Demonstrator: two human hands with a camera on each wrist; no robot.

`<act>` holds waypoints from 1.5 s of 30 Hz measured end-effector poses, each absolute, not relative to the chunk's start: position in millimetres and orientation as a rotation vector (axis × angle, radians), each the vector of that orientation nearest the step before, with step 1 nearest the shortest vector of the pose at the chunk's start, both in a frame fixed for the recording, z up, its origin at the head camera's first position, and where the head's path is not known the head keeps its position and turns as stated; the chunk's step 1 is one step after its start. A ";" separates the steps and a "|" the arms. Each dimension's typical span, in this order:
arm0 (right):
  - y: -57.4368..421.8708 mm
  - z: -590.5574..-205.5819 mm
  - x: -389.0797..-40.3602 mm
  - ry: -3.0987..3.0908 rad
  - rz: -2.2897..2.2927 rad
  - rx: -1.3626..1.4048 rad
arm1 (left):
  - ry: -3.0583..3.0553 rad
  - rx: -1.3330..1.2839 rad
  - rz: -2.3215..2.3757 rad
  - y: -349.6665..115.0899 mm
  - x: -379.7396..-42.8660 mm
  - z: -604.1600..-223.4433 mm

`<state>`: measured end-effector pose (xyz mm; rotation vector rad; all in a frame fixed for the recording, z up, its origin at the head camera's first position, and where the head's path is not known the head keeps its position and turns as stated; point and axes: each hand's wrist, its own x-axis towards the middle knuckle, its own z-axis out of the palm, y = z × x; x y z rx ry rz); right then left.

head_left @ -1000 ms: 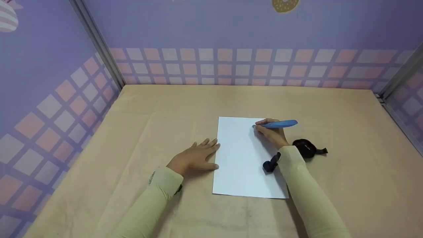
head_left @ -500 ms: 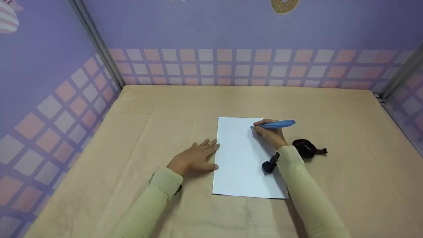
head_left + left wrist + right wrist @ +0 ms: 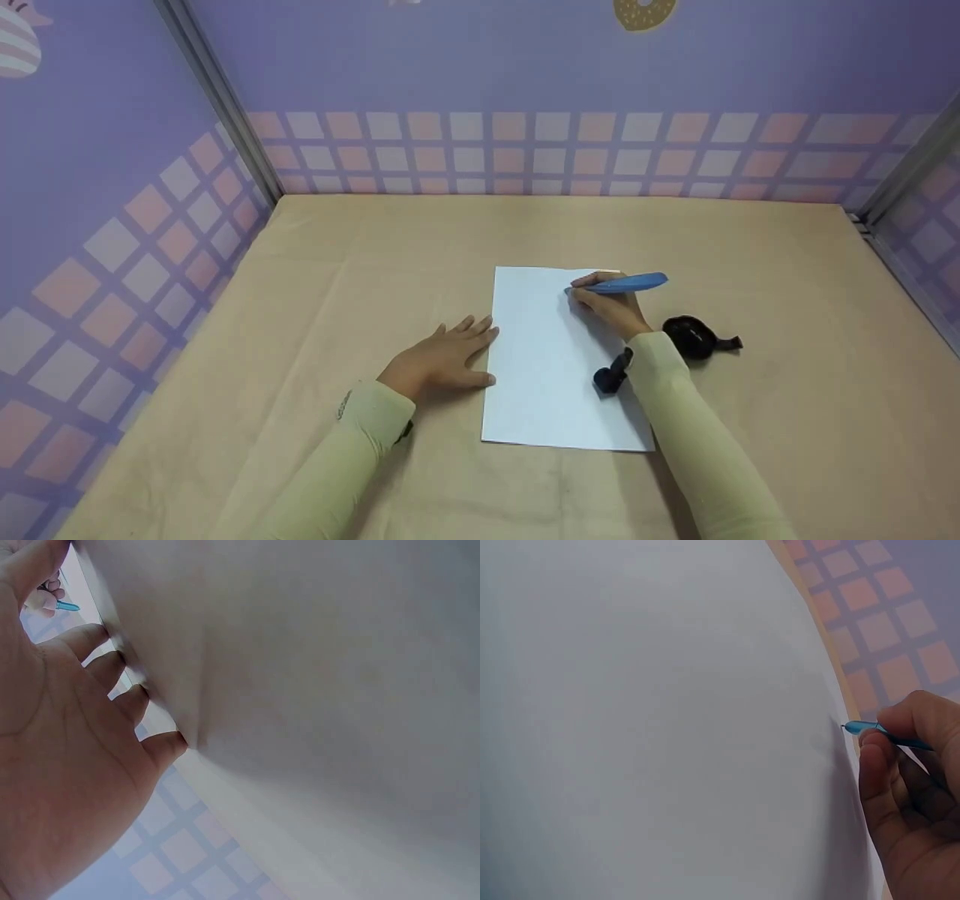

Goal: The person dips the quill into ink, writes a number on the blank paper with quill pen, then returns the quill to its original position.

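I have the cloth-covered bench (image 3: 360, 247) before me, and on it a white sheet of paper (image 3: 532, 375) lies flat. My left hand (image 3: 446, 360) rests at the sheet's 9 o'clock edge, fingers straight and spread, the thumb tip at the border. My right hand (image 3: 611, 306) sits at about 1 o'clock from the sheet's middle, its fingers curled in a pinch. Just off the sheet, at 3 o'clock, lies a black dish-like thing (image 3: 690, 339), which only the head view shows. Smallest is the blue pen (image 3: 634, 283) in my pinch, its thick end towards 3 o'clock. The left wrist view shows my palm, hidden from above; the right wrist view shows the pen's fine dark tip, though I can't tell whether it touches paper.
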<state>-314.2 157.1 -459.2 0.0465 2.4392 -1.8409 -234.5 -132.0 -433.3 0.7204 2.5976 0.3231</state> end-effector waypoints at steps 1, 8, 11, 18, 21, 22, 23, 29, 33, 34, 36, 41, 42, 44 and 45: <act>156.6 -459.2 -314.2 2.436 -1.839 0.051 | 2.597 0.721 0.324 -132.0 -234.5 -433.0; 153.6 -459.2 -313.1 2.439 -1.827 0.009 | 2.590 0.727 0.320 -132.0 -234.6 -432.8; 153.1 -458.7 -312.3 2.447 -1.820 -0.017 | 2.594 0.729 0.322 -131.8 -234.9 -433.3; 151.3 -458.8 -312.5 2.432 -1.811 0.013 | 2.601 0.724 0.350 -131.3 -235.2 -434.0; 150.9 -459.3 -312.1 2.414 -1.830 -0.026 | 2.601 0.716 0.368 -131.8 -234.8 -434.6; 150.8 -459.0 -311.7 2.405 -1.838 -0.035 | 2.600 0.716 0.378 -132.1 -234.7 -434.8; 150.4 -458.2 -311.1 2.395 -1.846 -0.044 | 2.599 0.714 0.384 -132.1 -234.7 -434.9; 144.7 -441.5 -299.7 2.363 -1.849 -0.058 | 2.597 0.715 0.388 -132.6 -235.3 -436.0; 139.8 -428.1 -288.8 2.384 -1.805 -0.080 | 2.599 0.715 0.367 -132.0 -235.4 -435.6; 138.8 -426.2 -287.2 2.390 -1.794 -0.087 | 2.597 0.713 0.361 -131.8 -235.5 -435.5; 137.3 -424.2 -285.4 2.399 -1.775 -0.095 | 2.597 0.714 0.359 -131.6 -235.2 -435.1; 136.5 -430.7 -290.9 2.395 -1.762 -0.084 | 2.598 0.717 0.376 -131.6 -233.9 -434.1; 136.9 -434.0 -293.4 2.390 -1.766 -0.082 | 2.598 0.718 0.379 -131.6 -233.7 -433.9; 138.1 -441.4 -298.7 2.381 -1.780 -0.081 | 2.598 0.721 0.374 -131.6 -233.6 -433.7; 138.9 -445.0 -301.5 2.382 -1.783 -0.083 | 2.598 0.722 0.374 -131.5 -233.5 -433.4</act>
